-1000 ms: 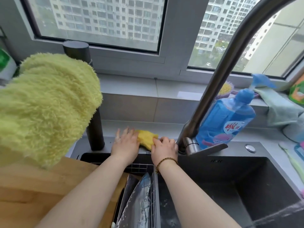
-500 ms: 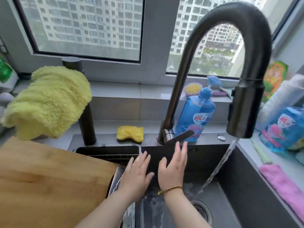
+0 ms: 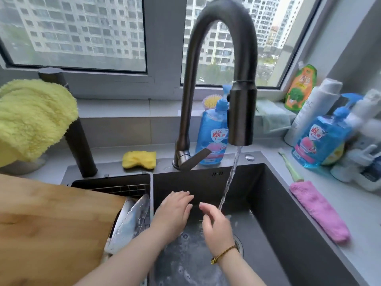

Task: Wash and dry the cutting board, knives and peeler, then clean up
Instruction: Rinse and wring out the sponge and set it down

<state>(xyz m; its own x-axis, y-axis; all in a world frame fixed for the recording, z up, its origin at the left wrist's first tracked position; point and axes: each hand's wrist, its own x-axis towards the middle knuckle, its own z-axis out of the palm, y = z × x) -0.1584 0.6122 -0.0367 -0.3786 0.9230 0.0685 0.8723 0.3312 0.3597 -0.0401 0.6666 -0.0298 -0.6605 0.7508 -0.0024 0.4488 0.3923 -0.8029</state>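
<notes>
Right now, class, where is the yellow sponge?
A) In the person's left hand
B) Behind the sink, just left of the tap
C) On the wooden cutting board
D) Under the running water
B: the yellow sponge lies behind the sink, just left of the tap, while the left hand and right hand hold nothing.

The cutting board [image 3: 51, 223] runs off the left and bottom edges.
</notes>
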